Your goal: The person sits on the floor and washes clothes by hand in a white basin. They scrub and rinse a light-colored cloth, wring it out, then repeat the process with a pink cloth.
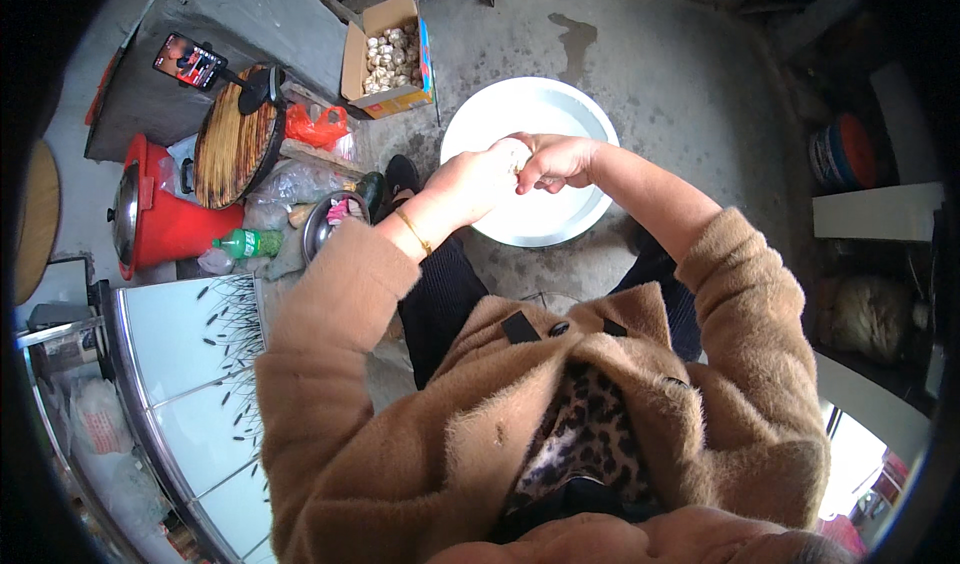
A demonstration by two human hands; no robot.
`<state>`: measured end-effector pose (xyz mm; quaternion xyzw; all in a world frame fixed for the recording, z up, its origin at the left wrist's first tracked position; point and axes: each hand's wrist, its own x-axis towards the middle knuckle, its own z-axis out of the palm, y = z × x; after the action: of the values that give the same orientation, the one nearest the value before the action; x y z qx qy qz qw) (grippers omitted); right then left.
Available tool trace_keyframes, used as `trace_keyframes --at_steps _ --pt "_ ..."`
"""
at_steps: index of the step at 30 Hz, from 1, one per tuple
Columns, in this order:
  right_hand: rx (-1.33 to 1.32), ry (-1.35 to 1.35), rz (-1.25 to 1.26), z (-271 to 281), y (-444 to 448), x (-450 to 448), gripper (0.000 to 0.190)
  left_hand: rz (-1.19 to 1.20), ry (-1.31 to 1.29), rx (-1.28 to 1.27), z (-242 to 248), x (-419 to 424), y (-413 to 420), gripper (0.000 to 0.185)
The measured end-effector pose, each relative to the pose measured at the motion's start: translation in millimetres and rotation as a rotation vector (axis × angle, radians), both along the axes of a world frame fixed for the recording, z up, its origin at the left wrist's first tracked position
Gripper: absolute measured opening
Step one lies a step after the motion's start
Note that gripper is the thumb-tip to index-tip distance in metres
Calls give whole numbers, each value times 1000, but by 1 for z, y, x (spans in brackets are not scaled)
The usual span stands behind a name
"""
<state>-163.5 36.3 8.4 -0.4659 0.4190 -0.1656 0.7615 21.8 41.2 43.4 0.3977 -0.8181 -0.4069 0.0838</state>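
Observation:
Over a wide white basin [517, 223] on the floor, both of my hands meet. My left hand [480, 181], with a gold-coloured bangle at the wrist, is curled around a small pale thing, overexposed and mostly hidden by the fingers. Against it, my right hand [559, 163] has its fingers bent inward and its thumb towards the left hand; whether it grips the same thing I cannot tell. The basin looks white inside, and its contents cannot be made out in the glare. Beyond it to the left, an open cardboard box [397, 101] holds many garlic bulbs [391, 58].
A phone [190, 61] on a stand rests on a round wooden lid [236, 140]. Near my left arm are a red tub [169, 211], a green plastic bottle [246, 243], a metal bowl [319, 223] and a red plastic bag [316, 125]. A bucket [844, 151] stands far right.

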Motion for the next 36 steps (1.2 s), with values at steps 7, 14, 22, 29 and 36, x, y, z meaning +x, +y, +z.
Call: trace_keyframes --at_steps 7,14,22,29,36 --pt "-297 -159 -640 5 35 -6 77 514 440 710 2 22 13 24" --pt "-1640 592 -333 14 67 6 73 406 752 1366 8 23 23 19" --pt "-1783 485 151 74 40 -7 65 8 500 1362 47 19 22 35" --pt "-1782 822 362 104 32 3 33 56 226 1082 69 8 15 17" --pt "-1319 1154 589 104 17 18 19 -176 -156 101 48 -1 -16 23"
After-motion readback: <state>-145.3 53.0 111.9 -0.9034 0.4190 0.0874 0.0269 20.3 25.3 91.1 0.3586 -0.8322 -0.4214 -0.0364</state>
